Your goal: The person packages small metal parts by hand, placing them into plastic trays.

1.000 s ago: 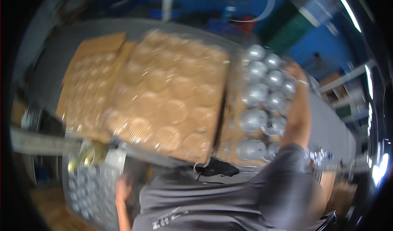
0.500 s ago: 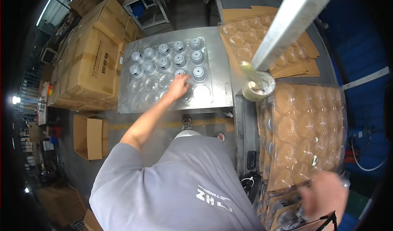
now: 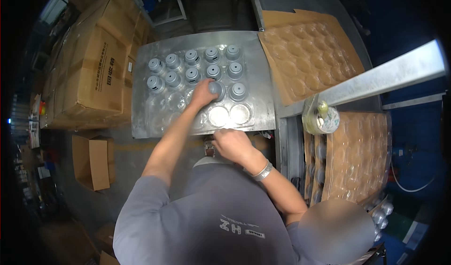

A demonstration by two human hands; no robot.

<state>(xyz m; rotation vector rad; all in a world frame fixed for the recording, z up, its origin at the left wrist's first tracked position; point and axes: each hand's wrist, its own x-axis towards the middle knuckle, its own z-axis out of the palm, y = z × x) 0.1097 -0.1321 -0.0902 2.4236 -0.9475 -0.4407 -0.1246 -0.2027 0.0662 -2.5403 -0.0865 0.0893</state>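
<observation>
A: Grips what, and with which hand?

B: Grips a grey cup [image 3: 219, 90] with the left hand [image 3: 204, 96], closing the fingers over the far left side and bringing the thumb around toward the near side.

A: Lying where, relative to those fingers?

B: Just to the right of them, between fingertips and thumb, with the right flank uncovered. Sits in the third row from the far edge of a clear tray [image 3: 159, 116], on top of a metal table [image 3: 264, 104].

A: And beside what?

B: Close to the left of another cup [image 3: 237, 92], and just beyond two bright round hollows [image 3: 229, 115] of the tray.

A: Pointing which way?

B: Appears roughly upright, with the narrower end up. Cannot tell any slight lean under the covering fingers. Looks squat, so with hardly any long axis; runs more or less vertically through the middle, much like the neighbour.

A: Meanwhile, with the right hand [image 3: 234, 145]?

B: Hangs near the table's near edge, well apart from the gripped cup, curled at the fingers, below a silvery wristband [image 3: 264, 171]. Cannot tell whether empty or grasping.
</observation>
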